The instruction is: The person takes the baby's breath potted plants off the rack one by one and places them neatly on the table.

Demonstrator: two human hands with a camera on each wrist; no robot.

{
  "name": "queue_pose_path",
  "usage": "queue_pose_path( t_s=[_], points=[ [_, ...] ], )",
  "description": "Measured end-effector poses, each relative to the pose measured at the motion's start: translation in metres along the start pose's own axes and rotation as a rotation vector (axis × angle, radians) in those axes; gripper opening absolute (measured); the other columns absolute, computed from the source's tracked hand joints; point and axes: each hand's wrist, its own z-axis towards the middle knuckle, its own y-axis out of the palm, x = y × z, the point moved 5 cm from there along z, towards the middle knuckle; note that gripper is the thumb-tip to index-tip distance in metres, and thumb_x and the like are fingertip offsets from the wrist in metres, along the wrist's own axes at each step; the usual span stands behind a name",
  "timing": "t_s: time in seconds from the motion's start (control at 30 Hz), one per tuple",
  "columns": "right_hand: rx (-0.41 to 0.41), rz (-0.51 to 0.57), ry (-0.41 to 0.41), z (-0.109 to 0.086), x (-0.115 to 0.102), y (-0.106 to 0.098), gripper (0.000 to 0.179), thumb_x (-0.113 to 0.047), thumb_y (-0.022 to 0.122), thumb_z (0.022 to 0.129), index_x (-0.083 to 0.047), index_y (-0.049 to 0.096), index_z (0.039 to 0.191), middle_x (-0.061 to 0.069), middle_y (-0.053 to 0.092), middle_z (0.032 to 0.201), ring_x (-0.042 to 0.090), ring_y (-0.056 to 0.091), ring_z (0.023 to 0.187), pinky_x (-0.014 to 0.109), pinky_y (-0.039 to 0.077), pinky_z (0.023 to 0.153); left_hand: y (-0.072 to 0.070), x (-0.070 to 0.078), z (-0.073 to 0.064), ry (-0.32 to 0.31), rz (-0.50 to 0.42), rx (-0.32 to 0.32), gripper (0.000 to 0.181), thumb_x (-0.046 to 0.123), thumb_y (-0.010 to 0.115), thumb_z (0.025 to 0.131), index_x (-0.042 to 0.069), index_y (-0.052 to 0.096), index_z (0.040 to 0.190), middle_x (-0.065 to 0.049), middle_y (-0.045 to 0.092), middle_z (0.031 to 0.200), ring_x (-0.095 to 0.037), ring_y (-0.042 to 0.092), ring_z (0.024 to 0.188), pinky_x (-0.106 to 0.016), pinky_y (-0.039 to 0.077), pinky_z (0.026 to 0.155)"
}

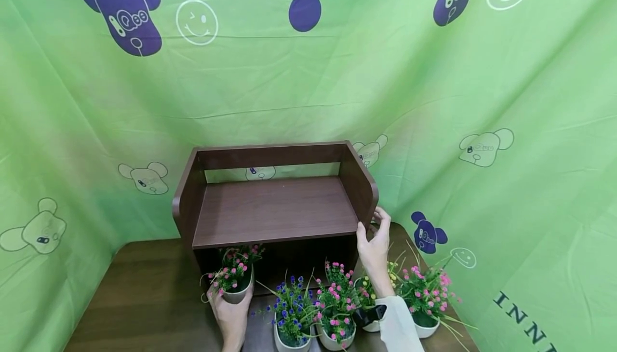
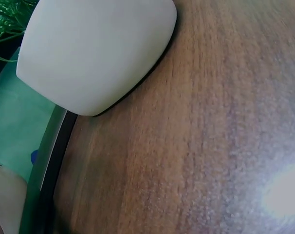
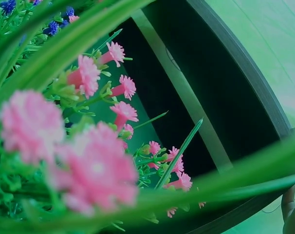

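Note:
A dark brown wooden shelf (image 1: 275, 207) stands on the table, with an upper board, raised sides and a dark lower compartment. At the compartment's front left, my left hand (image 1: 230, 314) grips a white pot of pink flowers (image 1: 236, 282), its leaves partly under the upper board. My right hand (image 1: 375, 247) holds the shelf's right side panel, thumb at the front edge and fingers on the outer side. In the right wrist view only a bit of the fingers (image 3: 288, 207) shows by the panel. A white pot (image 2: 94, 48) fills the top of the left wrist view.
Between my arms stand a pot of blue flowers (image 1: 292, 314) and one of pink flowers (image 1: 336, 309). Yellow flowers (image 1: 368, 290) are partly behind my right arm, with another pink-flowered pot (image 1: 426, 298) to its right. A green printed cloth (image 1: 308, 84) hangs behind the table (image 1: 140, 298).

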Motion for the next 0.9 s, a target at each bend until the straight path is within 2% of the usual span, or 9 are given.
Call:
queue_pose_path(
  t_s=[0.17,0.27,0.43,0.6,0.67,0.77,0.83,0.9],
  points=[
    [-0.006,0.003,0.006,0.0,0.001,0.0,0.049,0.012,0.054,0.089,0.007,0.037,0.135,0.022,0.044,0.123,0.022,0.044,0.11,0.036,0.039,0.092,-0.001,0.001,-0.001,0.018,0.0,0.011,0.072,0.005,0.092,0.052,0.0,0.063,0.117,-0.016,0.053,0.115,-0.015,0.044,0.108,-0.013,0.028,0.096],
    [-0.002,-0.003,0.007,-0.001,0.0,0.0,0.049,0.013,0.054,0.088,0.007,0.037,0.135,0.023,0.045,0.123,0.019,0.045,0.109,0.034,0.039,0.092,-0.002,0.003,-0.003,-0.005,0.003,-0.006,0.073,0.006,0.092,0.052,0.003,0.063,0.119,-0.013,0.054,0.117,-0.01,0.043,0.109,-0.013,0.027,0.096],
    [-0.003,-0.003,0.007,-0.001,-0.001,0.0,0.05,0.013,0.054,0.088,0.007,0.037,0.134,0.024,0.045,0.124,0.022,0.044,0.11,0.035,0.038,0.092,-0.006,0.008,-0.009,-0.012,-0.004,0.014,0.073,0.006,0.093,0.05,0.002,0.063,0.117,-0.01,0.054,0.117,-0.008,0.043,0.111,-0.013,0.028,0.096],
    [0.001,0.013,-0.001,-0.001,-0.001,0.001,0.049,0.014,0.053,0.088,0.008,0.037,0.134,0.026,0.044,0.124,0.028,0.045,0.11,0.036,0.039,0.091,-0.011,0.017,-0.014,0.104,-0.049,0.065,0.072,0.0,0.092,0.044,-0.004,0.064,0.11,-0.013,0.059,0.112,-0.003,0.044,0.113,-0.016,0.031,0.099],
    [0.007,0.016,-0.013,0.0,-0.001,0.0,0.049,0.014,0.053,0.088,0.009,0.038,0.133,0.026,0.044,0.123,0.029,0.045,0.11,0.035,0.039,0.09,-0.012,0.02,-0.016,0.143,-0.073,0.077,0.071,-0.002,0.091,0.042,-0.006,0.064,0.107,-0.008,0.061,0.111,-0.001,0.045,0.114,-0.018,0.031,0.099],
    [0.007,0.014,-0.016,0.001,0.0,0.0,0.049,0.015,0.053,0.087,0.009,0.038,0.133,0.027,0.044,0.123,0.028,0.045,0.11,0.034,0.04,0.091,-0.016,0.02,-0.02,0.126,-0.084,0.087,0.071,0.0,0.091,0.042,-0.005,0.064,0.107,0.003,0.061,0.112,0.001,0.045,0.114,-0.017,0.032,0.099],
    [0.006,0.013,-0.01,0.001,0.0,0.0,0.049,0.014,0.053,0.087,0.009,0.038,0.133,0.027,0.044,0.123,0.028,0.045,0.11,0.034,0.04,0.091,-0.017,0.018,-0.022,0.088,-0.083,0.087,0.072,0.001,0.091,0.042,-0.005,0.064,0.108,0.013,0.058,0.113,0.003,0.044,0.113,-0.016,0.031,0.099],
    [0.005,0.013,0.002,0.0,0.001,0.0,0.049,0.014,0.054,0.088,0.008,0.038,0.134,0.026,0.044,0.123,0.027,0.046,0.11,0.035,0.04,0.091,-0.02,0.017,-0.022,0.06,-0.082,0.084,0.072,0.002,0.091,0.042,-0.005,0.064,0.109,0.015,0.057,0.113,0.003,0.044,0.113,-0.016,0.032,0.099]
  ],
)
